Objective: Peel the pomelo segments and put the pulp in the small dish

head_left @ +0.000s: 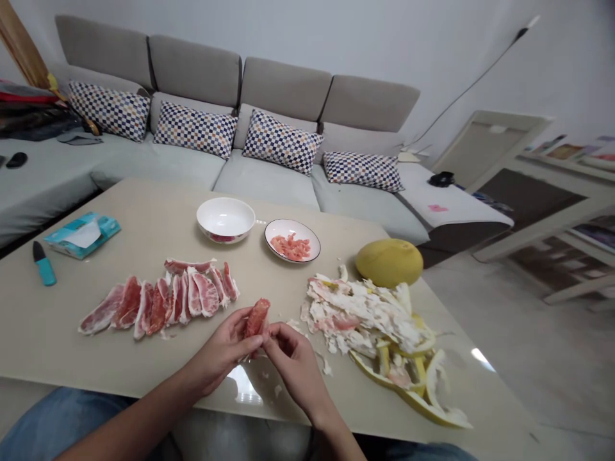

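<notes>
A peeled pomelo segment (257, 318) held over the counter (57, 333), long axis tilted up and away to the right, left hand (218, 351) with fingers curled around its lower end, right hand (293, 366) with fingers pinching its near edge, a row of peeled segments (204, 294) just left.

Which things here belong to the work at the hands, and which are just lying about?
Part of the work:
left hand
right hand
pomelo segment held between them
row of peeled segments
pile of pith and rind
plate of pulp
whole pomelo
white bowl

Just lying about:
tissue packet
teal-handled cutter
checked sofa cushions
</notes>
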### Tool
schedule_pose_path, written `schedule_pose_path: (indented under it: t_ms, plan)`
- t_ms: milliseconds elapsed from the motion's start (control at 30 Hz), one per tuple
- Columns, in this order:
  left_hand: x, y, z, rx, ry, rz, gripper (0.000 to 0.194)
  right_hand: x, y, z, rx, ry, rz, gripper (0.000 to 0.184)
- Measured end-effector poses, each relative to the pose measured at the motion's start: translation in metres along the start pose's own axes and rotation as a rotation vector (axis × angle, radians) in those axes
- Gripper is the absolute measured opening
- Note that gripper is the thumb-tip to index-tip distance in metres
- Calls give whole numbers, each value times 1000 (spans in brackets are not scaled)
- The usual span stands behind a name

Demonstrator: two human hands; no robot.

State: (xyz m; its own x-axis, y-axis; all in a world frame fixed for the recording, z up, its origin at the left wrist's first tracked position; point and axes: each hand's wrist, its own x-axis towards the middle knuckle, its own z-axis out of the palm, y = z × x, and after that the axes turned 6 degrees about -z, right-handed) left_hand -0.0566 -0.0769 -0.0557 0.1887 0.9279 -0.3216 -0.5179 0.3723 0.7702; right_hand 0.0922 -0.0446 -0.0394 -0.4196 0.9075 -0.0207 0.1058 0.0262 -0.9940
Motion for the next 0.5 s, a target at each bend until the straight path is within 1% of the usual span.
schedule_pose_path:
  t_ms: [167,300,400,500]
  plan:
    - [0,1,-2,8,37,-4,50,-2,2,-5,-36,-2,7,36]
    - [0,3,-2,7,32,-10,42,-4,7,-11,-46,55,10,36]
    - [-1,6,-1,6,1,17,47,-5,9,-11,-57,81,0,35]
    - [-1,6,0,3,-4,39,53,-5,8,-9,-137,36,-29,31]
